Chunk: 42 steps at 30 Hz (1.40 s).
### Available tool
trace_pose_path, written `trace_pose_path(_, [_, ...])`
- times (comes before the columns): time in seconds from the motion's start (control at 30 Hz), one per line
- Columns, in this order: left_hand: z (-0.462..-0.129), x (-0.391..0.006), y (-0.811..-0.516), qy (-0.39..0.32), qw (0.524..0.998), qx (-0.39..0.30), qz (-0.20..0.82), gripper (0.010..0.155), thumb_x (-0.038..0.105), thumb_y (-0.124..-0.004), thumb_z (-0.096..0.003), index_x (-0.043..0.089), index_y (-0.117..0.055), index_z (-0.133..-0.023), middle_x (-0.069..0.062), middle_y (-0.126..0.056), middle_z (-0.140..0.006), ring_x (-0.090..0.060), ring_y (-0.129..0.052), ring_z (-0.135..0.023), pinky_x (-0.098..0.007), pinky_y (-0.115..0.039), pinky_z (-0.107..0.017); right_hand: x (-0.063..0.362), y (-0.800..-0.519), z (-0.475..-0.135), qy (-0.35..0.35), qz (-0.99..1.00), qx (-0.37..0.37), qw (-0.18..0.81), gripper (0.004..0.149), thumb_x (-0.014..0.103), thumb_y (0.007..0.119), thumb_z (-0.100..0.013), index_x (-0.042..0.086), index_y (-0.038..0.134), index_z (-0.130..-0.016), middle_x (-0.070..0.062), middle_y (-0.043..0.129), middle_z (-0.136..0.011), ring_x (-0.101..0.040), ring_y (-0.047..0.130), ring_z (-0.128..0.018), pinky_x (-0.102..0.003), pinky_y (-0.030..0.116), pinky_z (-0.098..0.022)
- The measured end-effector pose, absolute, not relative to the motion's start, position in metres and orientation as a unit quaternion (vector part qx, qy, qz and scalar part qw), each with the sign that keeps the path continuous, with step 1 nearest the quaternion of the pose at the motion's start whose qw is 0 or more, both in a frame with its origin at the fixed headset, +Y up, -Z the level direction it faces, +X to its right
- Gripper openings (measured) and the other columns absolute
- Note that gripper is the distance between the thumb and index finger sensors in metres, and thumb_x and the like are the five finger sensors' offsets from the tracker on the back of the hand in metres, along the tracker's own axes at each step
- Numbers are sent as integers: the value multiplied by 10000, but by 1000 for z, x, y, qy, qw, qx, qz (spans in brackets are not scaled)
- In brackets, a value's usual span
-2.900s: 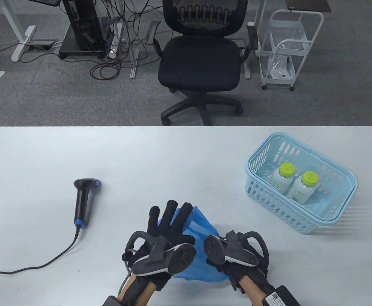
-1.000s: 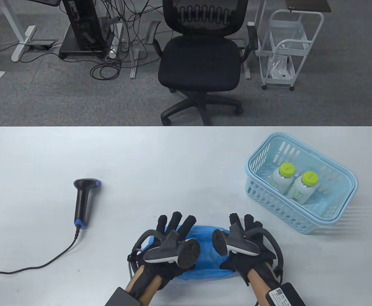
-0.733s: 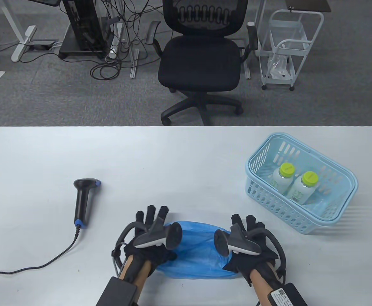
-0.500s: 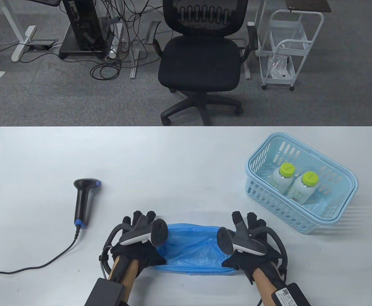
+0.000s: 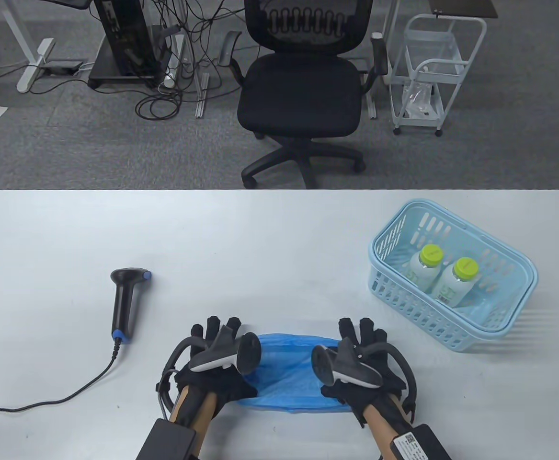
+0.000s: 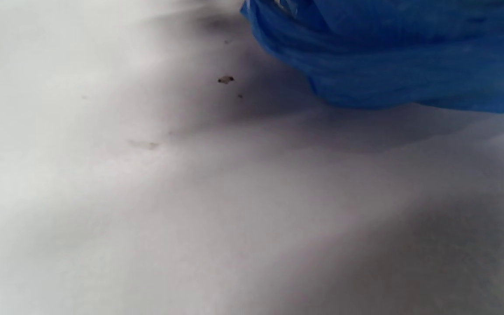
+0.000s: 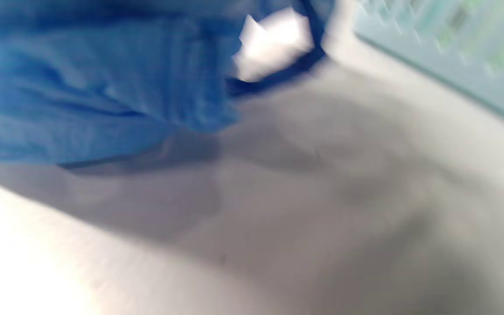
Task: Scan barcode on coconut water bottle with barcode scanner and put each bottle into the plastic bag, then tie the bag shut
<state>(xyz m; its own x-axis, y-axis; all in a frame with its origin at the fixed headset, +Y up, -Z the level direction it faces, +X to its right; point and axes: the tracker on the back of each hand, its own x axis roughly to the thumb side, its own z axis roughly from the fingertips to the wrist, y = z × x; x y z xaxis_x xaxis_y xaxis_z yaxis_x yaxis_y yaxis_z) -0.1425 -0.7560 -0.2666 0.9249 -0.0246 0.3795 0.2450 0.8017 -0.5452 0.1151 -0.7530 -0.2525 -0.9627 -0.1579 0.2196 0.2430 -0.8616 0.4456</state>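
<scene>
A: Where did the plastic bag (image 5: 286, 371) lie, and what had hold of it?

B: It lay flat on the table (image 5: 279, 230) at the near edge, stretched between the two hands. The left hand (image 5: 212, 357) sat on its left end and the right hand (image 5: 363, 362) on its right end, fingers reaching forward over the ends. Whether the fingers pinched the film or only pressed it could not be told, since the trackers covered them (both wrist views showed only blue film and table).

A: Which step was in hand?

B: By judgement, preparation: spreading the bag before any scan. Both coconut water bottles (image 5: 439, 278) stood in the basket (image 5: 495, 326) at the right, well apart from the bag. The barcode scanner (image 5: 125, 302) lay untouched to the left.

A: What did the next move call for?

B: Probably finding the bag's mouth and opening it, then fetching a bottle and the scanner.

A: Any legible writing?

B: None. The bottle labels showed green print and a barcode, too small to read.
</scene>
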Motion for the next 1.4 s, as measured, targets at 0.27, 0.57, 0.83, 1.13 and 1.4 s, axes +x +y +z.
trace_pose_path(0.27, [-274, -166, -761, -190, 941, -281, 14, 853, 642, -798, -623, 415, -266, -1250, -219, 100, -1258, -618, 80, -1043, -800, -27, -643, 124, -752, -256, -211, -967, -96, 103, 862, 666, 844, -422, 347, 464, -1128, -247, 118, -1226, -659, 171, -1028, -800, 274, -695])
trace_pose_path(0.57, [-262, -191, -713, -245, 934, -152, 213, 489, 534, -826, -642, 394, -747, -1104, -127, -314, -1342, -564, -213, -1168, -803, -202, -737, 132, -732, -251, -134, -982, -132, -31, 703, 672, 802, -427, 418, 596, -1049, -198, 217, -1233, -650, 235, -1037, -791, 294, -692])
trace_pose_path(0.83, [-252, -201, -696, -209, 959, -66, 181, 678, 578, -706, -670, 302, -487, -1249, -107, -341, -1345, -490, -306, -1214, -759, -322, -787, 144, -704, -228, -44, -984, -156, -75, 732, 639, 643, -516, 325, 405, -1134, -201, 207, -1218, -574, 206, -1061, -772, 294, -693])
trace_pose_path(1.13, [-248, -179, -706, -188, 974, -97, 77, 938, 660, -537, -672, 149, -2, -1249, -151, 111, -1275, -410, 101, -1136, -610, -47, -761, 127, -710, -218, -25, -992, -120, 25, 769, 530, 492, -586, 115, 160, -1142, -215, 92, -1192, -517, 103, -1058, -725, 232, -708])
trace_pose_path(1.4, [-274, -226, -695, -110, 981, -118, 103, 946, 637, -570, -682, 112, -30, -1253, -185, 56, -1292, -447, 43, -1152, -621, -87, -775, 135, -709, -221, -31, -995, -97, 3, 791, 536, 503, -582, 86, 171, -1142, -218, 100, -1193, -514, 105, -1062, -715, 221, -713])
